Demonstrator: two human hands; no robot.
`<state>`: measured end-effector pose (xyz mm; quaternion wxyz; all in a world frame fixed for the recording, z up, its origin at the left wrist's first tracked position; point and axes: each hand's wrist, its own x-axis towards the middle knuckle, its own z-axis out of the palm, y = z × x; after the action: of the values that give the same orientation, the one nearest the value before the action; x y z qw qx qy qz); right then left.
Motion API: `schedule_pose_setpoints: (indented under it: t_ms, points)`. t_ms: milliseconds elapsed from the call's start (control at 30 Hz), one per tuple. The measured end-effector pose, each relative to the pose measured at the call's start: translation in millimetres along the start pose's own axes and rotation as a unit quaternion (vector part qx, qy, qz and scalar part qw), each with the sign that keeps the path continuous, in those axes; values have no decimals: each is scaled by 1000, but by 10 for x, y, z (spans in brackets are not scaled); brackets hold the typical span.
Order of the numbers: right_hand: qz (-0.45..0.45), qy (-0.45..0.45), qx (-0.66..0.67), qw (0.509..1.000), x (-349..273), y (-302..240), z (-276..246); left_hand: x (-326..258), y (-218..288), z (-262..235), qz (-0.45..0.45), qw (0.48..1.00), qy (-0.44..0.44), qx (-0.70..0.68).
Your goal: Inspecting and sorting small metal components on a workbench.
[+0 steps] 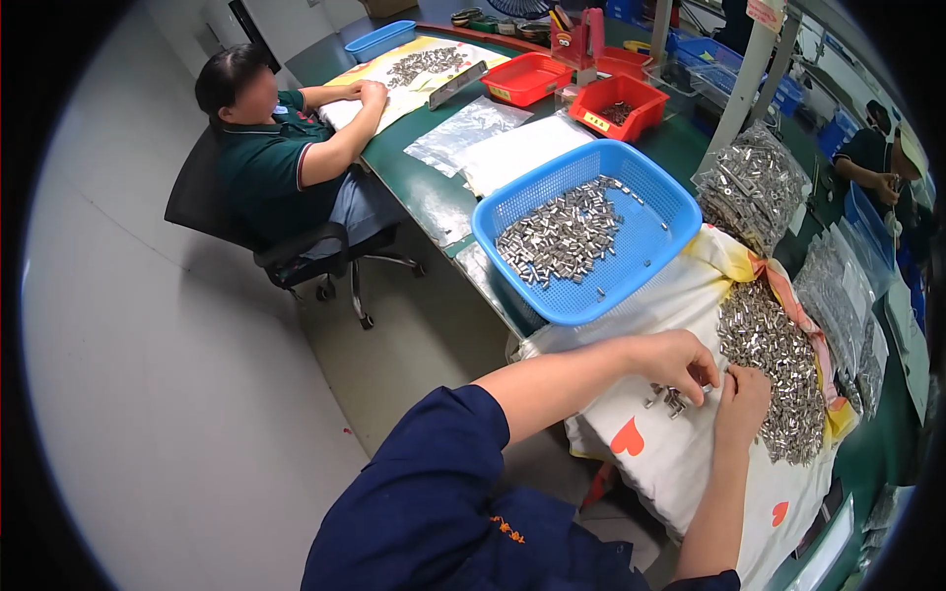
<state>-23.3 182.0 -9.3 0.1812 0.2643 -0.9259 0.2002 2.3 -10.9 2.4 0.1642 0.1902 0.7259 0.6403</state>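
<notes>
A worker's left hand (680, 364) and right hand (746, 402) come close together over a heart-print cloth (670, 483), nearer the wearer than the blue basket (636, 241). The left fingers curl, the right bunch; whether either pinches a piece cannot be told. Right of the basket and nearer the wearer lies a small cluster of metal pieces (673, 402), with a larger heap (774, 379) farther right. A forearm snagging the cloth could send pieces off the desk (414, 182); a stray sweep could mix cluster and heap.
</notes>
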Motion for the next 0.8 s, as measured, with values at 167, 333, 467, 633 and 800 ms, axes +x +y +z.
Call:
schedule_pose_setpoints:
  t_ms: [167, 333, 467, 633, 800]
  points:
    - [-15, 17, -16, 1000, -46, 14, -7, 34, -4, 53, 2, 1000, -4, 10]
    - [-26, 13, 2, 1000, -45, -98, -50, -9, 32, 36, 1, 1000, 0, 27]
    - [-31, -9, -10, 999, -81, -72, -85, 19, 14, 52, 1, 1000, -7, 7]
    - [9, -43, 36, 998, -52, -50, -52, 43, 4, 3, -10, 1000, -15, 7]
    - [27, -55, 25, 998, -61, -65, -79, 78, -33, 30, 8, 1000, -1, -23]
